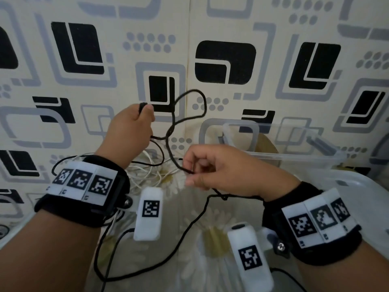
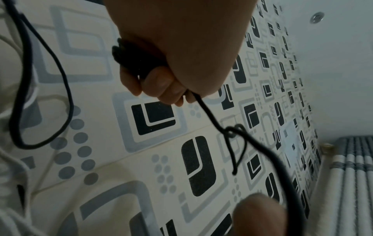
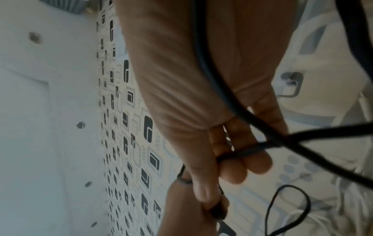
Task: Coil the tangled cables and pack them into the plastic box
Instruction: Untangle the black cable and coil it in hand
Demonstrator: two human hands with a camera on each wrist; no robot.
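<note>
A black cable (image 1: 190,106) loops in the air between my two hands. My left hand (image 1: 134,125) is raised in a fist and grips a bunch of its turns, seen as the dark bundle (image 2: 137,59) in the left wrist view. My right hand (image 1: 202,165) pinches a lower stretch of the same black cable (image 3: 240,153) between thumb and fingers. The rest of it trails down over the floral cloth (image 1: 185,239). A tangle of white cable (image 1: 147,171) lies under the hands. The clear plastic box (image 1: 294,144) stands at the right, behind my right hand.
A white lid or tray edge (image 1: 362,186) lies at the right beside the box. A patterned wall (image 1: 231,60) rises close behind the work surface. Both wrists carry black straps with white marker blocks (image 1: 84,182).
</note>
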